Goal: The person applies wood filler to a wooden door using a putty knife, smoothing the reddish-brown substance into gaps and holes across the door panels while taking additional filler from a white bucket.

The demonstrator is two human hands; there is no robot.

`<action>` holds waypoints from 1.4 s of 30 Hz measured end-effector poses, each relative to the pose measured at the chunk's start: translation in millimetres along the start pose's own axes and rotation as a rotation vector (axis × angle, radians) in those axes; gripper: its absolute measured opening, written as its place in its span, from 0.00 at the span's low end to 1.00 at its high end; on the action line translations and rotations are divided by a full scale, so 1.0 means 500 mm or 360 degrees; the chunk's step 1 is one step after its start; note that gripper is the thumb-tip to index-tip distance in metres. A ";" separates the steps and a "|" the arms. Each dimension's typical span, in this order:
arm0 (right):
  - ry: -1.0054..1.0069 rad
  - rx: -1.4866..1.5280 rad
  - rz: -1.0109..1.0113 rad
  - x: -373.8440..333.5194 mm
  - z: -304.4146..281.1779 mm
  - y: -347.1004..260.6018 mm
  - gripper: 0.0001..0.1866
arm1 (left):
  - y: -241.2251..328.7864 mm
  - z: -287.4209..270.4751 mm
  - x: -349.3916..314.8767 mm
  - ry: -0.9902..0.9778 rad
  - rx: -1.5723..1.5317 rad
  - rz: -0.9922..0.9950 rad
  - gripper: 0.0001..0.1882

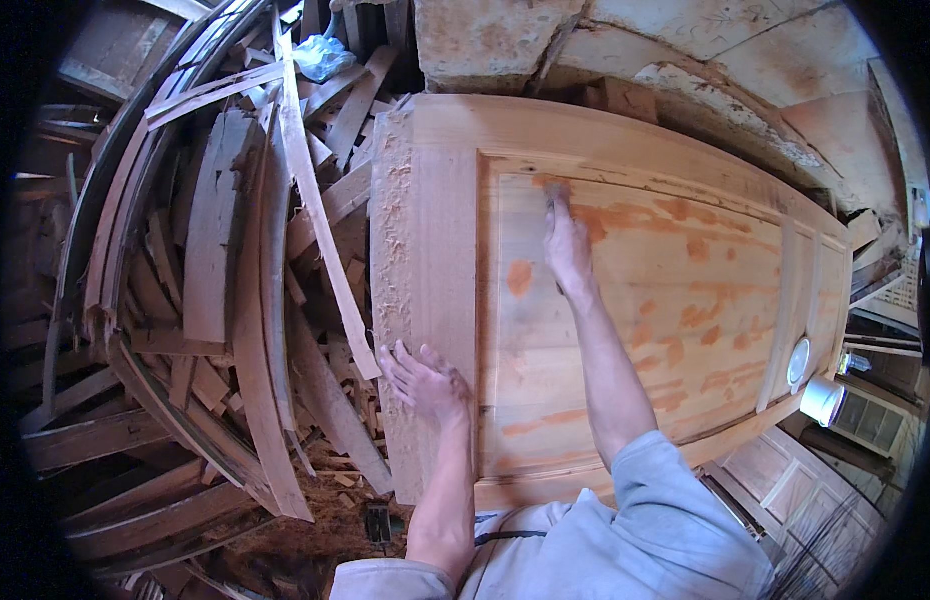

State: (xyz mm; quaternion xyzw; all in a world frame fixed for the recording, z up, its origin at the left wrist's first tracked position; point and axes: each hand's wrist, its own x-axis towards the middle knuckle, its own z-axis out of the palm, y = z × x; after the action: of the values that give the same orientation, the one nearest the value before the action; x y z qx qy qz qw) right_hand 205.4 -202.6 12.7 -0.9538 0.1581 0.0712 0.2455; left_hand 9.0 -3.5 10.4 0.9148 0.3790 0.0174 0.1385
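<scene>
Right hand: (568, 245) reached out over the door (445, 220), forearm stretched well away from the body, back of the hand upward.
Right grip: fingers curled snugly round a scraper (556, 188), the handle held firm.
Left hand: (425, 383) palm down on the door's left end, nearer the near corner than the far one, fingers fanned and tips close to the edge.
Left grip: loose and spread, holding nothing.
Scraper: near the far left corner of the door's sunken panel; blade toward the far long edge, long axis across the door's width. Cannot tell whether the blade presses the wood.
Door: flat in front of the person, long axis left to right.
Panel surface: pale wood with orange filler (625, 215) in smears and spots; rough flakes along the left end.
Near right corner: a white bucket (823, 400), a white disc (800, 362) just beside it.
Room: scrap wood (220, 240) heaped past the left end, a plastic bag (323, 58) on top; stone slabs (485, 45) beyond the far edge.
</scene>
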 end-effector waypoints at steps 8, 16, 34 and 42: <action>-0.0362 0.0149 -0.0329 -0.045 -0.093 0.045 0.25 | -0.008 -0.008 0.010 0.0054 0.0131 0.0051 0.24; -0.0652 -0.0474 -0.0898 0.116 -0.138 -0.028 0.19 | -0.004 -0.003 0.005 0.0027 0.0133 0.0060 0.24; -0.0938 -0.0888 -0.0555 0.135 -0.230 0.062 0.21 | -0.013 0.001 0.009 0.0061 0.0080 0.0024 0.25; -0.0207 0.0371 -0.0102 -0.011 -0.041 0.021 0.22 | -0.013 -0.005 0.008 -0.0050 0.0018 0.0009 0.27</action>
State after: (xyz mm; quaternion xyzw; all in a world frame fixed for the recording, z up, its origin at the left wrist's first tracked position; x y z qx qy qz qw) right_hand 197.7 -219.9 26.9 -0.9167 0.1186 0.1061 0.3666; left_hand 6.9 4.3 10.6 0.9168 0.3743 0.0014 0.1392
